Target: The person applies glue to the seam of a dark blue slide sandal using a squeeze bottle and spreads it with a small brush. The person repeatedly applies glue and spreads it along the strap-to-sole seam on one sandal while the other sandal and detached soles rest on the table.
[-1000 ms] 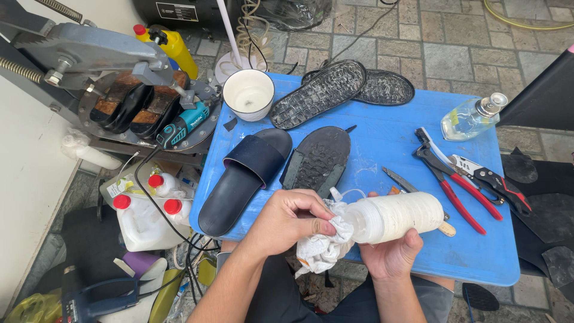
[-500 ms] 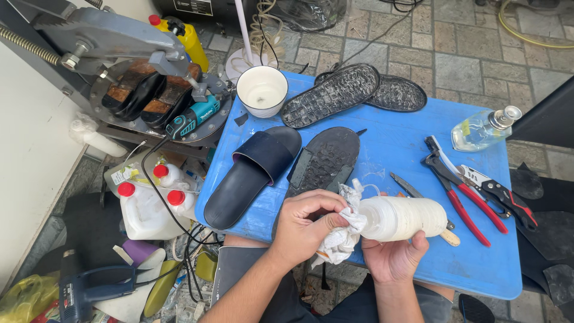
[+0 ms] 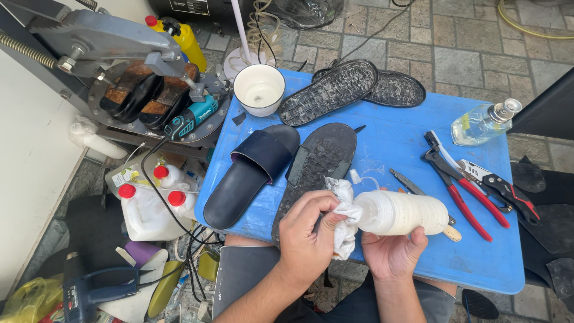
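Nearest, at the front edge of the blue worktop, the right hand is wrapped from below around a white plastic bottle, which lies on its side with its neck toward the left. Just beside it, the left hand has its fingers pinched together on a crumpled white cloth, pressed against the bottle's neck end, so cloth and bottle touch. Under the left hand a loose black sole lies flat on the worktop, and to its left a dark navy slide sandal rests alongside, the two close together. To the right of the bottle lie red-handled pliers and a second red-and-black hand tool, with a slim dark blade-like tool between them and the bottle. Farther back, a white cup stands upright near the worktop's far left corner, and two textured black outsoles lie overlapping along the far edge. A clear glass bottle with a metal sprayer top lies near the far right corner. Off the worktop to the left, white jugs with red caps stand on the ground, a blue heat gun lies lower down, and a grey metal press holds shoe forms, with a teal power tool resting on it and a yellow bottle behind.
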